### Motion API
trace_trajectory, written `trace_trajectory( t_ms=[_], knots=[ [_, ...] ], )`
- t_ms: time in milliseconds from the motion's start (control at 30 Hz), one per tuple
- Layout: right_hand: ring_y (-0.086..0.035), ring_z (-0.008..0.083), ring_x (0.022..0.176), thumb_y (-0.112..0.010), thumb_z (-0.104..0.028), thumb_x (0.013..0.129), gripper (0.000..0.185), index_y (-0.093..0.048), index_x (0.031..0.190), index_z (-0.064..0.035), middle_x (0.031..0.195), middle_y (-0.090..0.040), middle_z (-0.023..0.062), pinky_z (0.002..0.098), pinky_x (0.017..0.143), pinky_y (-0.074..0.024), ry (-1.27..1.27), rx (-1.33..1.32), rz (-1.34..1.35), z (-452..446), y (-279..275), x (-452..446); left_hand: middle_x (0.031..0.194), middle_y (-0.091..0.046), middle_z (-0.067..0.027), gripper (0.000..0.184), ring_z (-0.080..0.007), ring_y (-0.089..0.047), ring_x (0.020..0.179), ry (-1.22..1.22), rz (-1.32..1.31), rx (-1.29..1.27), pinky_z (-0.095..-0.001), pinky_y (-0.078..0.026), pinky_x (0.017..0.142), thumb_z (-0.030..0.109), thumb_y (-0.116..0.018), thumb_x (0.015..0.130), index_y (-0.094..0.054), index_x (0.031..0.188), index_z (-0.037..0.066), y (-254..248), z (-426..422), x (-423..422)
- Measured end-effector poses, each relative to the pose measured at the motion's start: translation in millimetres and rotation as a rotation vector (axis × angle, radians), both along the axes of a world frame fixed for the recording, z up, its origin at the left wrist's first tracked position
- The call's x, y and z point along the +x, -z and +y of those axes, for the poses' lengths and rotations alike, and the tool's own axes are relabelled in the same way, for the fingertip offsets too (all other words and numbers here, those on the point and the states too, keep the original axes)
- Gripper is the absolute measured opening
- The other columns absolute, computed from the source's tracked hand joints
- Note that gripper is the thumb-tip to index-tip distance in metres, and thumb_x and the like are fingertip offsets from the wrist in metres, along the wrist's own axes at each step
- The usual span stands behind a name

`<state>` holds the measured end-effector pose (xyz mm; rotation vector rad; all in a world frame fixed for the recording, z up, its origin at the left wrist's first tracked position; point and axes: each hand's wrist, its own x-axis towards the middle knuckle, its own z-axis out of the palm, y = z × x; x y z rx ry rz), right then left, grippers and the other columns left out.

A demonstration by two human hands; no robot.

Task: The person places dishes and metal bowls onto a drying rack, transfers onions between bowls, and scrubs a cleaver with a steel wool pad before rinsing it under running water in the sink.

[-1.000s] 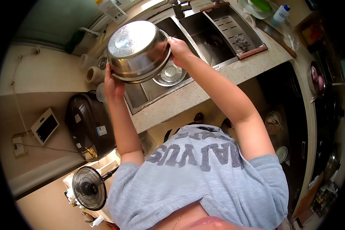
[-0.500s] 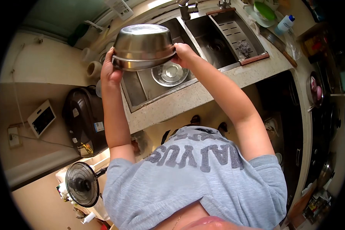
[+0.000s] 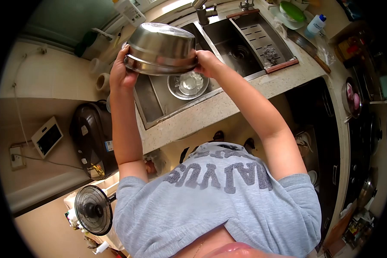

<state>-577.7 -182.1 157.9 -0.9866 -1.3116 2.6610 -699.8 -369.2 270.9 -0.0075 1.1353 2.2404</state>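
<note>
My left hand grips the left rim of a stainless steel basin, with its fingers partly hidden. The opposite rim is held by my right hand. The basin is tilted, its shiny base facing up and its rim low, above the left sink. Below it in that sink sits a smaller metal bowl with something clear and shiny inside that I cannot make out; the raised basin partly covers it.
A faucet stands behind the sinks. In the right sink a slotted tray carries a steel wool scrubber. A knife lies on the right counter, near a blue-capped bottle. A dark appliance is at left.
The basin has shifted slightly up in the view and tilts a little more, its right side lower. Both hands keep hold of it. The view has shifted slightly.
</note>
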Motion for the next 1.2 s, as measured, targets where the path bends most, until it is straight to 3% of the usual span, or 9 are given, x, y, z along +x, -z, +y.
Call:
trace_trajectory(
  t_ms=[133, 233, 367, 600, 700, 867, 1000, 1100, 1200],
  knots=[
    [-0.053, 0.0108, 0.066, -0.042, -0.023, 0.087, 0.018, -0.058, 0.084, -0.0146, 0.079, -0.058, -0.0006, 0.0256, 0.058, -0.0445, -0.015, 0.03, 0.056, -0.4, -41.1, 16.5, 0.097, -0.061, -0.0046, 0.018, -0.0169, -0.058, 0.09, -0.022, 0.042, 0.042, -0.0307, -0.046, 0.084, 0.015, -0.057, 0.083, -0.057, 0.099, 0.004, -3.7, -14.7, 12.3],
    [-0.056, 0.0118, 0.079, -0.039, -0.018, 0.09, 0.018, -0.052, 0.1, -0.0103, 0.089, -0.058, 0.0008, 0.0295, 0.075, -0.0474, -0.076, 0.071, 0.121, 2.1, -59.5, 18.8, 0.103, -0.06, -0.0045, 0.022, -0.018, -0.056, 0.096, -0.064, 0.081, 0.086, -0.0314, -0.044, 0.087, 0.019, -0.054, 0.085, -0.056, 0.103, 0.005, 11.7, -26.9, 8.4],
    [-0.057, 0.0119, 0.08, -0.037, -0.014, 0.09, 0.02, -0.052, 0.102, -0.0092, 0.092, -0.059, 0.0009, 0.0304, 0.077, -0.047, -0.194, 0.207, 0.115, -0.9, -74.7, 18.9, 0.105, -0.059, -0.0038, 0.024, -0.0179, -0.055, 0.099, -0.102, 0.102, 0.115, -0.0325, -0.043, 0.088, 0.022, -0.052, 0.086, -0.056, 0.104, 0.006, 19.9, -35.2, 10.0],
    [-0.056, 0.0091, 0.078, -0.038, -0.015, 0.09, 0.019, -0.053, 0.101, -0.0112, 0.092, -0.058, -0.0002, 0.0264, 0.074, -0.0465, -0.175, 0.172, 0.222, -14.5, -104.5, 24.6, 0.107, -0.058, -0.0054, 0.024, -0.02, -0.054, 0.101, -0.204, 0.118, 0.145, -0.0356, -0.042, 0.091, 0.023, -0.051, 0.087, -0.056, 0.103, 0.006, 14.5, -57.7, 8.1],
    [-0.055, 0.0096, 0.074, -0.038, -0.016, 0.091, 0.019, -0.053, 0.099, -0.0109, 0.09, -0.058, -0.0005, 0.0263, 0.072, -0.0464, -0.16, 0.158, 0.247, -12.6, -109.7, 18.2, 0.106, -0.059, -0.0048, 0.024, -0.0194, -0.055, 0.1, -0.129, 0.117, 0.193, -0.0355, -0.043, 0.09, 0.023, -0.05, 0.087, -0.057, 0.101, 0.005, 5.8, -60.1, 12.8],
    [-0.053, 0.0122, 0.08, -0.038, -0.014, 0.09, 0.02, -0.057, 0.095, -0.0067, 0.091, -0.058, 0.0048, 0.0256, 0.07, -0.0458, -0.142, 0.102, 0.18, -12.1, -113.7, 16.4, 0.095, -0.062, -0.0019, 0.017, -0.016, -0.057, 0.092, -0.117, 0.017, 0.114, -0.0326, -0.046, 0.084, 0.019, -0.054, 0.085, -0.058, 0.095, 0.006, -4.8, -60.6, 0.6],
    [-0.054, 0.0125, 0.076, -0.038, -0.01, 0.088, 0.024, -0.061, 0.093, -0.0025, 0.087, -0.058, 0.0063, 0.0247, 0.068, -0.0464, -0.101, 0.016, 0.11, -9.7, -85.0, 0.3, 0.083, -0.061, 0.0006, 0.006, -0.0135, -0.057, 0.08, -0.16, -0.058, 0.014, -0.0303, -0.048, 0.076, 0.013, -0.06, 0.081, -0.058, 0.084, 0.008, -18.7, -47.2, -14.3],
    [-0.054, 0.0149, 0.082, -0.032, -0.007, 0.086, 0.031, -0.062, 0.092, -0.0036, 0.088, -0.058, 0.0069, 0.0246, 0.071, -0.0486, -0.105, 0.041, 0.071, -11.1, -76.7, 2.8, 0.079, -0.061, 0.0005, 0.005, -0.0131, -0.057, 0.077, -0.158, -0.048, 0.036, -0.0298, -0.048, 0.074, 0.012, -0.061, 0.08, -0.059, 0.083, 0.009, -31.9, -34.8, -0.7],
    [-0.054, 0.0116, 0.073, -0.037, -0.01, 0.088, 0.025, -0.061, 0.093, -0.0036, 0.085, -0.058, 0.0055, 0.0226, 0.063, -0.0479, -0.105, 0.005, 0.076, -10.5, -73.1, 4.8, 0.08, -0.061, 0.0005, 0.005, -0.0126, -0.057, 0.077, -0.199, -0.047, 0.002, -0.0292, -0.048, 0.073, 0.012, -0.062, 0.08, -0.059, 0.083, 0.009, -32.3, -30.1, -1.4]
  ],
)
